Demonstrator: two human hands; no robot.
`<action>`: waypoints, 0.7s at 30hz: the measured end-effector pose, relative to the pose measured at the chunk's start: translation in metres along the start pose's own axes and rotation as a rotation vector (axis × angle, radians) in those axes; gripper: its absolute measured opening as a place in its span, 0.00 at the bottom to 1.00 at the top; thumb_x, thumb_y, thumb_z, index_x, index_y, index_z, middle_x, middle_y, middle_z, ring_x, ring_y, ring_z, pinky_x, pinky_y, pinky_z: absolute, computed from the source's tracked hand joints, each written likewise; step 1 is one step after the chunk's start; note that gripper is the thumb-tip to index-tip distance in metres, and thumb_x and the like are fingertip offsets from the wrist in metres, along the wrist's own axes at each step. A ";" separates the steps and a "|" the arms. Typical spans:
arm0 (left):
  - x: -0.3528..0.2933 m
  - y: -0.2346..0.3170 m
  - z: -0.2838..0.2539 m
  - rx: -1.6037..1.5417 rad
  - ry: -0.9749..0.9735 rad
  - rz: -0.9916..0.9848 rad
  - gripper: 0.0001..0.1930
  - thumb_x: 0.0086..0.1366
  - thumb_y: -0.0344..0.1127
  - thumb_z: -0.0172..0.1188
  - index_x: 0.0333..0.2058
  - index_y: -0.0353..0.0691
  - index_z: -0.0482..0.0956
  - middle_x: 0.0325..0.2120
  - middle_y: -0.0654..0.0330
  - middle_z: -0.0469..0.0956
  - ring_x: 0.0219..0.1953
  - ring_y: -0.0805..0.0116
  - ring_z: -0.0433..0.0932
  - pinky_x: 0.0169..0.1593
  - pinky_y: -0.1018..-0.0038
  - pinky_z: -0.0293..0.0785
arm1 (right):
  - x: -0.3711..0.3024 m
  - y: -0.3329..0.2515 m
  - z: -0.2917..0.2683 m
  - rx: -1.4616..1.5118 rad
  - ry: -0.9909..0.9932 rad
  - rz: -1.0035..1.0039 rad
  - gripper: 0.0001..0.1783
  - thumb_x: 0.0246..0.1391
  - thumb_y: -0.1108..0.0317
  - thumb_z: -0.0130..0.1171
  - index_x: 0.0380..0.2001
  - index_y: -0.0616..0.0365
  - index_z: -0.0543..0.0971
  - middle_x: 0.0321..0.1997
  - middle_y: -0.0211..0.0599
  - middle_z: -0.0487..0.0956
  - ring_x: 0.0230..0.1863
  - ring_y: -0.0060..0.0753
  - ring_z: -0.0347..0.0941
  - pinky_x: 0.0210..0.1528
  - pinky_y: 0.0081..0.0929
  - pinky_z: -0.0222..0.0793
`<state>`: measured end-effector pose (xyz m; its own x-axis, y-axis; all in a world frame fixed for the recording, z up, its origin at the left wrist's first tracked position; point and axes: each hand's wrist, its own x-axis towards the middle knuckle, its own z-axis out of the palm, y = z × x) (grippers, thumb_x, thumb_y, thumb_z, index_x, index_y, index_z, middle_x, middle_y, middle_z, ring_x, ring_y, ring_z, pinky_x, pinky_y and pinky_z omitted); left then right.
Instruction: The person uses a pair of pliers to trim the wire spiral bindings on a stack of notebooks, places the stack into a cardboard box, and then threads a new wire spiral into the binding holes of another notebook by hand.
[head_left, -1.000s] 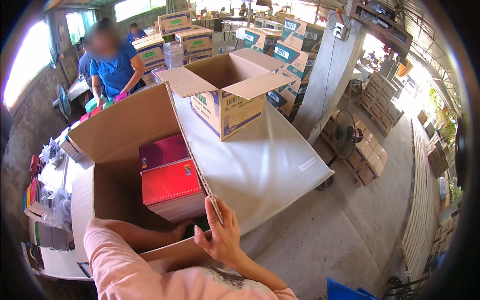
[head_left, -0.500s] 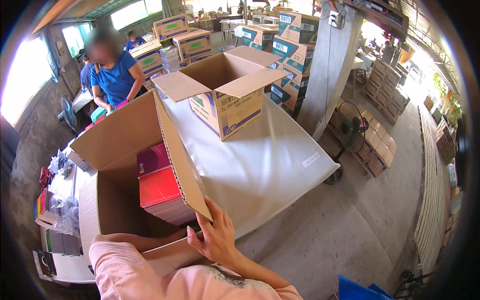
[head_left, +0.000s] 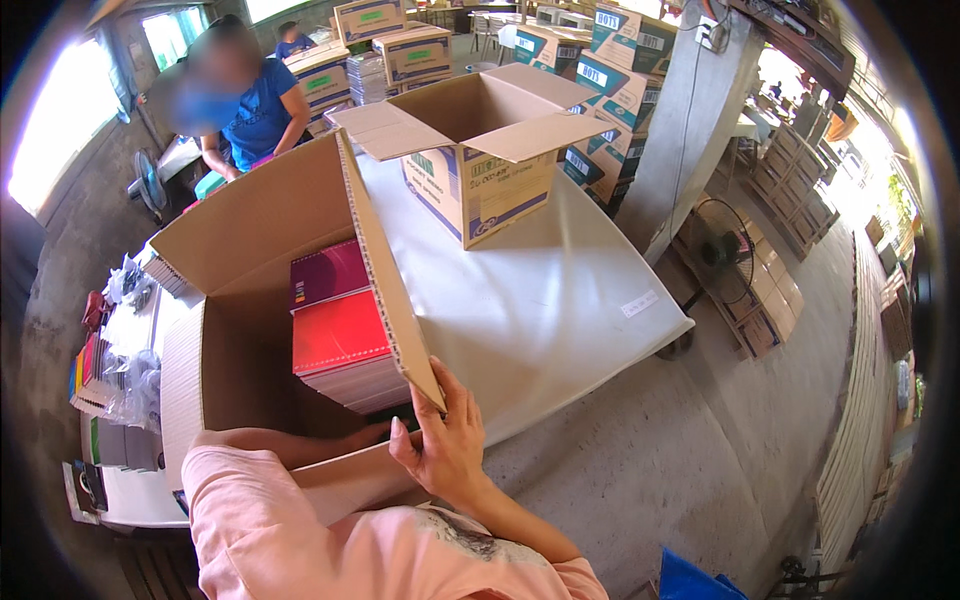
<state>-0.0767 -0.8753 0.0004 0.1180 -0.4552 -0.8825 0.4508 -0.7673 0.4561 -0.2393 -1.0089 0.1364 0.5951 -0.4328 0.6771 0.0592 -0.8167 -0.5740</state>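
Large brown corrugated box: standing upright with flaps raised [head_left: 245, 360], holding the notebooks.
Notebooks: a red-covered spiral-bound stack [head_left: 342, 335] is sitting inside toward the box's right side, with a purple-covered stack [head_left: 328, 275] lying just beyond it.
Left hand: reaching inside [head_left: 372, 436], near the base of the red stack; its fingers are largely hiding, so I cannot tell whether they are gripping anything.
Right hand: pinching the near corner of the right cardboard flap [head_left: 392, 300] between thumb and fingers [head_left: 447, 440].
Flap risk: pulling hard on that corner could be creasing or tearing the cardboard.
Stack risk: the left forearm or hand pushing unevenly could be tipping the red notebooks, bending their covers or snagging their spirals.
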 end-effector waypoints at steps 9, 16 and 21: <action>-0.004 0.002 -0.008 0.005 0.020 -0.025 0.23 0.59 0.50 0.59 0.48 0.41 0.75 0.48 0.53 0.75 0.50 0.59 0.72 0.53 0.61 0.67 | 0.000 -0.003 -0.002 -0.006 -0.025 0.018 0.34 0.51 0.63 0.53 0.61 0.61 0.61 0.58 0.54 0.64 0.52 0.52 0.65 0.51 0.41 0.63; -0.019 0.005 -0.017 -0.005 0.068 -0.077 0.23 0.58 0.49 0.60 0.47 0.41 0.75 0.48 0.53 0.75 0.50 0.59 0.72 0.53 0.60 0.68 | -0.002 -0.004 -0.002 -0.007 -0.046 0.026 0.35 0.50 0.63 0.53 0.62 0.62 0.60 0.58 0.54 0.65 0.53 0.51 0.65 0.51 0.40 0.63; -0.035 0.013 -0.019 -0.039 0.108 -0.148 0.22 0.58 0.48 0.60 0.47 0.41 0.75 0.48 0.53 0.75 0.50 0.58 0.72 0.53 0.60 0.68 | -0.001 -0.002 -0.004 -0.018 -0.028 0.035 0.36 0.50 0.64 0.53 0.62 0.61 0.59 0.57 0.55 0.65 0.53 0.53 0.65 0.52 0.41 0.63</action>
<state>-0.0581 -0.8607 0.0349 0.1413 -0.2856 -0.9479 0.5037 -0.8036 0.3172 -0.2431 -1.0077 0.1386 0.6186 -0.4505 0.6438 0.0235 -0.8083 -0.5882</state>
